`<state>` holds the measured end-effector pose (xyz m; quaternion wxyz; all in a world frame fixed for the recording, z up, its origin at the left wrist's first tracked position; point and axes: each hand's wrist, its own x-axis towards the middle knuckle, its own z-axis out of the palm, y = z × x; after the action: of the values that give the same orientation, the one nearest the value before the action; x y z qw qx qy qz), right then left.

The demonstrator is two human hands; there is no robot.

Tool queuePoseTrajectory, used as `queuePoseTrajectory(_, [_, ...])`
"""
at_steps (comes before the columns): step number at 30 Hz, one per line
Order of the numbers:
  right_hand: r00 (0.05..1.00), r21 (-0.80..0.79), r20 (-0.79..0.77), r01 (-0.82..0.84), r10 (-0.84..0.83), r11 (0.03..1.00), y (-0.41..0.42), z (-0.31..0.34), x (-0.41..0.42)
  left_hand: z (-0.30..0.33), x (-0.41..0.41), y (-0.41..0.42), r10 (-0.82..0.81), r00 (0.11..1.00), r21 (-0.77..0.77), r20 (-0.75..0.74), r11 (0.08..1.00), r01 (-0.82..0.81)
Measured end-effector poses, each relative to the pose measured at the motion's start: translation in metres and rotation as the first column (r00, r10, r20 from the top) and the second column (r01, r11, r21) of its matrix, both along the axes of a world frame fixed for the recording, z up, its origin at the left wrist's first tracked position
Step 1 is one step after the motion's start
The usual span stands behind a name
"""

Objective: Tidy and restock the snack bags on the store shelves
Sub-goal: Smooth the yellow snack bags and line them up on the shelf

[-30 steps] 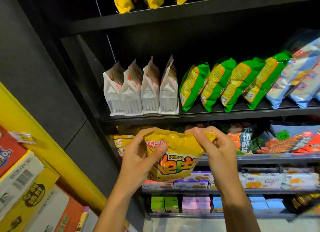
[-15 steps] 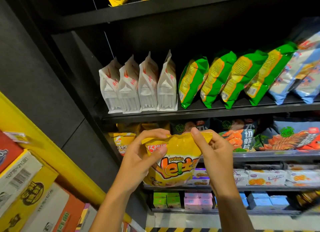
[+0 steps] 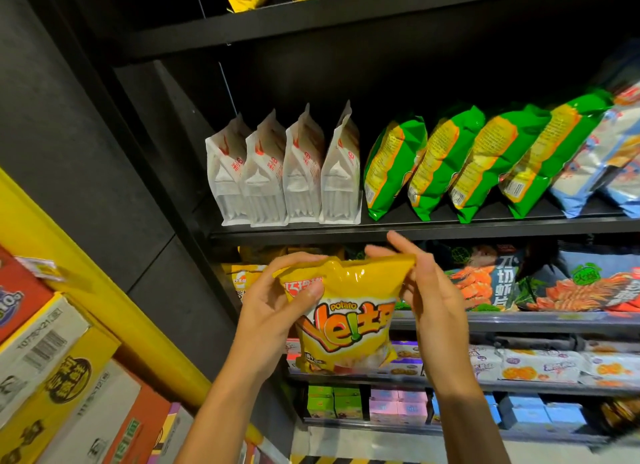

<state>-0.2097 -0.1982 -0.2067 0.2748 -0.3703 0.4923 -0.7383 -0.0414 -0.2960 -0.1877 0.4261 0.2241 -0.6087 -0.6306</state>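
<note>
A yellow potato snack bag (image 3: pixel 346 321) hangs upright in front of the shelves, held by its top edge. My left hand (image 3: pixel 273 311) pinches the bag's upper left corner, thumb on its front. My right hand (image 3: pixel 429 297) grips the upper right corner, index finger raised. Behind the bag, more yellow bags (image 3: pixel 244 280) sit at the left end of the dark shelf (image 3: pixel 519 321). On the shelf above stand several white pouches (image 3: pixel 284 176) and several green bags (image 3: pixel 460 162), leaning right.
Shrimp-chip bags (image 3: pixel 540 283) fill the shelf to the right of my hands. Light blue bags (image 3: pixel 609 158) sit at the far right above. Biscuit packs (image 3: pixel 540 363) and small boxes (image 3: pixel 398 404) fill the lower shelves. Stacked cartons (image 3: pixel 52 377) and a yellow beam (image 3: pixel 114 314) stand at left.
The bag and both hands have stayed at about the same height in front of the shelf. My right index finger has lifted off the bag's top edge. The view has shifted slightly.
</note>
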Motion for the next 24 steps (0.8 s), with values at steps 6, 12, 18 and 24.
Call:
queuePoseTrajectory(6, [0.971, 0.147, -0.117, -0.192, 0.210, 0.970, 0.001, -0.012, 0.003, 0.004, -0.009, 0.001, 0.082, 0.992, 0.075, -0.093, 0.994, -0.075])
queuePoseTrajectory(12, [0.964, 0.118, 0.184, 0.171, -0.191, 0.978, -0.009, -0.016, 0.002, -0.009, -0.005, -0.004, -0.075, 0.973, 0.027, 0.220, 0.997, 0.071])
queuePoseTrajectory(18, [0.846, 0.263, 0.473, 0.131, -0.246, 0.956, -0.014, -0.025, -0.009, -0.019, -0.005, 0.001, -0.188, 0.951, 0.033, 0.244, 0.982, 0.186])
queuePoseTrajectory(24, [0.879, 0.255, 0.438, 0.081, -0.189, 0.964, -0.012, -0.029, -0.008, -0.025, -0.001, -0.001, -0.183, 0.963, -0.025, 0.196, 0.981, 0.191])
